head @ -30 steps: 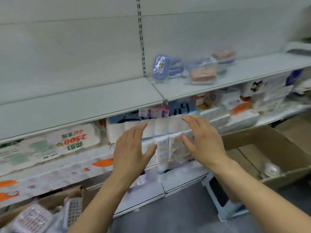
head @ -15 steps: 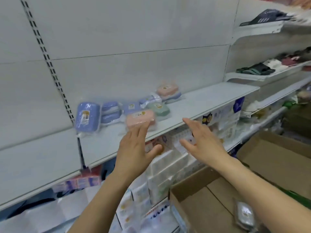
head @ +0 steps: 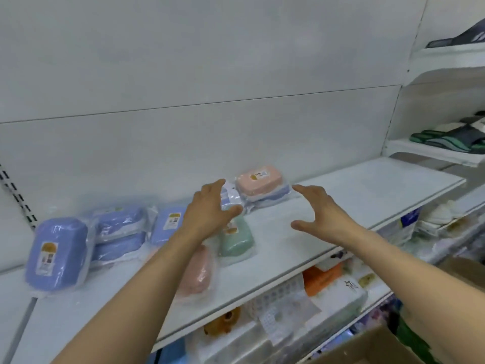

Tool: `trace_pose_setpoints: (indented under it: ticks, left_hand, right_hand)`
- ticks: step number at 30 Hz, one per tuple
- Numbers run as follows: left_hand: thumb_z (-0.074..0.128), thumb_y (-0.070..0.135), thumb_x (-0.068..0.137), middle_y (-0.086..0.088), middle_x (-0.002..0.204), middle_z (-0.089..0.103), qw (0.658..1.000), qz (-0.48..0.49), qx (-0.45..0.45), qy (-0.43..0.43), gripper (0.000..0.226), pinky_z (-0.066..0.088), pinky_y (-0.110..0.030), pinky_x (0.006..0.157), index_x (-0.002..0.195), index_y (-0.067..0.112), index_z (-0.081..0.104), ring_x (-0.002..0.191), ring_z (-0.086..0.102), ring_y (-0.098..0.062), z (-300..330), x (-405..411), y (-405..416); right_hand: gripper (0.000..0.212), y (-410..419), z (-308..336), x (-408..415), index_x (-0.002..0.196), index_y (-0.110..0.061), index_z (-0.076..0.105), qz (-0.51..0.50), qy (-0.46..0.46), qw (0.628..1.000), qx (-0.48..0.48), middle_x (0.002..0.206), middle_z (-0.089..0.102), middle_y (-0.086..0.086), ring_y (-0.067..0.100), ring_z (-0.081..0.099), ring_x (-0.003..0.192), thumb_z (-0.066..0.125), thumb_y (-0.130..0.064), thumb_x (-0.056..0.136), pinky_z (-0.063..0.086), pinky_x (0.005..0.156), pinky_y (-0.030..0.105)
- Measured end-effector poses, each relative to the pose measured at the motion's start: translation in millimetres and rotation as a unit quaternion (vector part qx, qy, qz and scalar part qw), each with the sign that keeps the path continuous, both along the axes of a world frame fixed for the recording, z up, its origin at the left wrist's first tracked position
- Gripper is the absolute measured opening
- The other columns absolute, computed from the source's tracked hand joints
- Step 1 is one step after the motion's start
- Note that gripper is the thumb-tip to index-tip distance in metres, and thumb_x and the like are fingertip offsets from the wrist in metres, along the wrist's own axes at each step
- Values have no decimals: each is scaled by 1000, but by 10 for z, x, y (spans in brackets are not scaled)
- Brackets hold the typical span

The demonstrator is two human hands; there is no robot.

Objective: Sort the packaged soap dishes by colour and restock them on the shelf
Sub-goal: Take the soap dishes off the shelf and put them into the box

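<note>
Both hands are held out over the white shelf [head: 341,203], and nothing is gripped by either. The left hand [head: 210,211] is spread with fingers straight and thumb out to the right, above the middle of the group of packaged soap dishes. The right hand [head: 322,208] is opened wide, thumb pointed left and fingers reaching toward the back wall, over a bare part of the shelf.

The soap dishes are laid out on the shelf in clear wrappers. A blue dish [head: 56,254] is stood on end at the far left. Just beside it two more blue dishes [head: 119,233] are stacked, and another blue dish [head: 170,227] is seen behind the left forearm. A green dish [head: 236,239] is set just below the left thumb, and a pink dish [head: 198,271] is partly hidden by the left forearm. Further back, near the wall and between the two hands, a second pink dish [head: 259,179] is stacked on a blue one.

Slippers [head: 451,139] are seen on a side shelf at the right.
</note>
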State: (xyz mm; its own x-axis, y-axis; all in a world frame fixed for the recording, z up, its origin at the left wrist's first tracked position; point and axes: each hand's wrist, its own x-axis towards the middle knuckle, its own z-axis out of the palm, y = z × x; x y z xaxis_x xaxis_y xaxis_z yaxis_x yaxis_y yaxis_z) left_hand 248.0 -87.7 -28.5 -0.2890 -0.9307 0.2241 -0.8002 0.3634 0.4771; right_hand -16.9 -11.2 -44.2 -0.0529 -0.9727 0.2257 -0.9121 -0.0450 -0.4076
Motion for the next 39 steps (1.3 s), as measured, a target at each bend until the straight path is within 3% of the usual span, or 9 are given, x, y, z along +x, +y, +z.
trace_pose_setpoints:
  ticks: [5,10,12,15,20,23,28,34,39]
  left_hand:
    - [65,53,87,-10,152,34,995,72,59,-42,84,35,-44,110,154,25,23,137,34,-34,-28,-145,-475]
    - [69,59,80,-9,152,32,984,114,125,-52,95,38,-46,109,154,25,20,134,41,-33,-188,-225,-729]
    - [73,61,75,-9,152,32,981,123,145,-46,101,38,-45,110,154,25,21,136,39,-33,-223,-258,-798]
    - [79,67,64,-8,151,36,976,143,154,-59,112,37,-43,110,153,26,25,136,39,-31,-231,-309,-850]
    - [77,60,72,-1,145,45,970,115,173,-129,98,33,-36,106,151,26,30,137,29,-27,-135,-561,-769]
    - [79,52,74,-3,143,43,971,91,176,-135,96,34,-36,104,151,27,28,136,26,-25,-108,-761,-735]
    - [82,51,69,0,134,50,979,80,141,-120,93,37,-35,98,146,26,37,128,31,-23,-116,-954,-695]
    - [84,42,69,-2,126,39,980,133,138,-54,89,40,-37,98,143,28,37,125,33,-25,-62,-1086,-570]
    - [89,51,60,-2,121,38,982,158,104,0,96,35,-33,91,139,27,39,122,34,-26,-32,-1211,-370]
  right_hand:
    - [95,-818,37,-184,149,-42,18,67,-3,998,-5,158,11,-2,28,22,141,77,-45,76,34,108,43]
    - [107,-1541,-38,-321,147,-50,14,125,39,991,37,159,9,-6,23,15,145,79,-60,63,25,114,52]
    - [109,-1699,-106,-384,142,-57,14,156,24,986,46,157,15,-8,19,21,143,78,-65,55,24,114,54]
    - [103,-1762,-152,-495,141,-53,23,199,-37,979,29,146,30,-10,17,42,128,84,-51,57,40,106,43]
    - [92,-1585,-28,-786,139,-51,26,153,53,987,1,117,45,-6,19,52,98,79,-54,64,45,86,33]
    - [91,-1446,-82,-988,138,-51,25,113,126,985,-37,115,46,-6,20,47,102,73,-65,62,40,88,37]
    - [99,-1269,-252,-1211,135,-54,24,176,-115,978,19,133,35,-9,15,47,117,85,-43,58,46,98,34]
    - [93,-1010,-331,-1227,133,-50,28,123,-136,982,-39,123,37,-4,17,55,102,86,-42,61,50,90,35]
    - [90,-725,-369,-1392,134,-44,29,45,-201,977,-56,121,34,-1,20,53,102,85,-42,64,45,87,32]
